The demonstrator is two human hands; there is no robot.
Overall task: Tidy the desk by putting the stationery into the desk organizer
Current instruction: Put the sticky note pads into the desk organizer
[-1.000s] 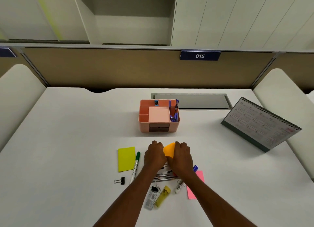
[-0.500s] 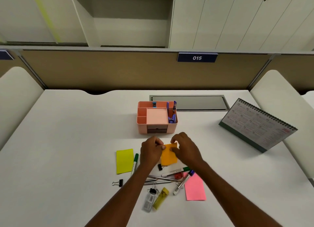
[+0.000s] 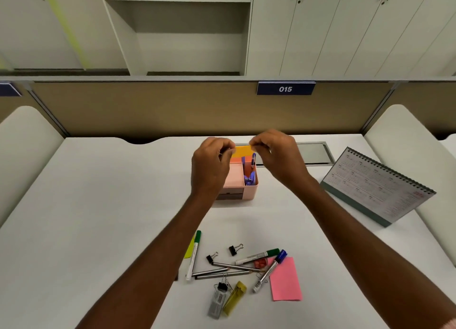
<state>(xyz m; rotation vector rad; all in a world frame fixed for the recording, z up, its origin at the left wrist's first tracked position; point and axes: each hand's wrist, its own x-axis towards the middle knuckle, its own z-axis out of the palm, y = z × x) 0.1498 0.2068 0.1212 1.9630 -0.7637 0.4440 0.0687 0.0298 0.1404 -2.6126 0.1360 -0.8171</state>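
Observation:
My left hand [image 3: 211, 166] and my right hand [image 3: 277, 157] pinch the two ends of an orange sticky-note pad [image 3: 243, 151], held above the back of the pink desk organizer [image 3: 249, 187]. Purple pens [image 3: 250, 170] stand in the organizer's right compartment. Near the table's front lie loose stationery: a green-capped marker [image 3: 193, 254], a second green marker [image 3: 256, 256], a blue-capped marker [image 3: 270, 270], pencils [image 3: 227, 270], binder clips [image 3: 235, 249], a pink sticky pad [image 3: 285, 279], a yellow sticky pad [image 3: 190, 248] partly hidden by my left forearm, and a yellow case [image 3: 234, 299].
A desk calendar [image 3: 377, 185] stands tilted at the right. A grey cable hatch [image 3: 313, 153] lies behind the organizer. A brown partition [image 3: 148, 106] closes the back of the white desk [image 3: 98, 193]. A grey staple box [image 3: 217, 302] lies beside the yellow case.
Both hands lifted the orange sticky pad from the pile and carried it forward, from in front of the organizer to above its back part.

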